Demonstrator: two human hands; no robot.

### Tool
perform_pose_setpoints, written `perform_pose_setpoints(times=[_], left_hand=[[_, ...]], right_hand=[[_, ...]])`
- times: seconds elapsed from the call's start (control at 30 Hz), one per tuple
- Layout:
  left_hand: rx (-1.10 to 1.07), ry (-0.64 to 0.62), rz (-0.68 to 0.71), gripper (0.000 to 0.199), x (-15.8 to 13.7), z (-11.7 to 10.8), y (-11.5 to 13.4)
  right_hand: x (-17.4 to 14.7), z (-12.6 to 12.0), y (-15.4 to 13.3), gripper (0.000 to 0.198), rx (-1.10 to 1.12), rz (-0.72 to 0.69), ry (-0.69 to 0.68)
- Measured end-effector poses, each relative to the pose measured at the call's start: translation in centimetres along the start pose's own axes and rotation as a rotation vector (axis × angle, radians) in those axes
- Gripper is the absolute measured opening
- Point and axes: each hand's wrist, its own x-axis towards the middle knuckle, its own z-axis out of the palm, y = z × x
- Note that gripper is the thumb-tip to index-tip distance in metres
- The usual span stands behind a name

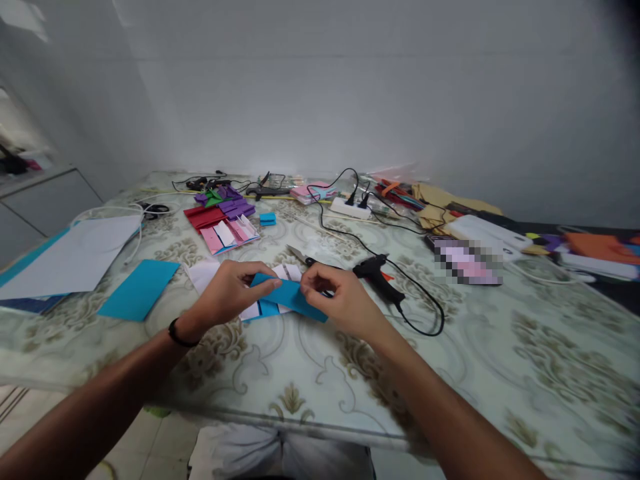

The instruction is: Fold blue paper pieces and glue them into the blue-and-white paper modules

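Between my two hands, just above the table, is a blue paper strip (290,295). My left hand (233,290) pinches its left end between thumb and fingers. On the right part of the strip, my right hand (334,293) closes thumb and fingertips at the upper edge. Under the strip lie white and blue folded paper pieces (267,310), partly covered by it. Scissors (299,255) lie behind my right hand, their handles mostly hidden. A black glue gun (380,279) rests right of that hand. Left of my left hand lies a flat blue paper sheet (140,290).
Large white sheets (75,257) are stacked at the left. Folded red paper (205,217), purple paper (235,203) and pink paper (227,235) sit behind my hands. A white power strip (351,208) with black cords stands at the back. A phone (465,260) lies at the right.
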Motion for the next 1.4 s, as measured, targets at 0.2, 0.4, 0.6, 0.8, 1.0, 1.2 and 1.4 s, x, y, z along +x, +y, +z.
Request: perform_pose_setpoints(times=[0.2,0.4,0.6,0.8,1.0,1.2,1.4], left_hand=[[-0.005,-0.067,0.025,0.022,-0.2,0.2,-0.1],[-0.024,-0.097,0.086,0.019,-0.5,1.0,0.3],[-0.121,0.015,0.029,0.026,-0.2,-0.3,0.4],[-0.286,0.291,-0.14,0.028,0.9,-2.7,-0.8],[-0.312,0.146,-0.204,0.035,1.0,-2.1,-0.2],[-0.363,-0.032,-0.213,0.043,0.6,-0.5,0.1],[-0.606,-0.078,-0.306,0.043,0.6,-0.2,0.1]], right_hand=[[-0.2,0.3,-0.4,0.008,-0.053,-0.068,-0.023],[-0.3,0.5,-0.8,0.005,-0.023,-0.099,-0.06],[-0.2,-0.1,-1.0,0.005,0.033,-0.039,-0.034],[0.2,-2.3,-0.5,0.002,0.066,0.017,0.044],[0.1,-2.4,-0.3,0.01,0.021,-0.094,0.213],[-0.4,0.1,-0.4,0.036,-0.169,-0.303,0.044],[-0.5,0.2,-0.1,0.037,-0.198,-0.328,0.037]])
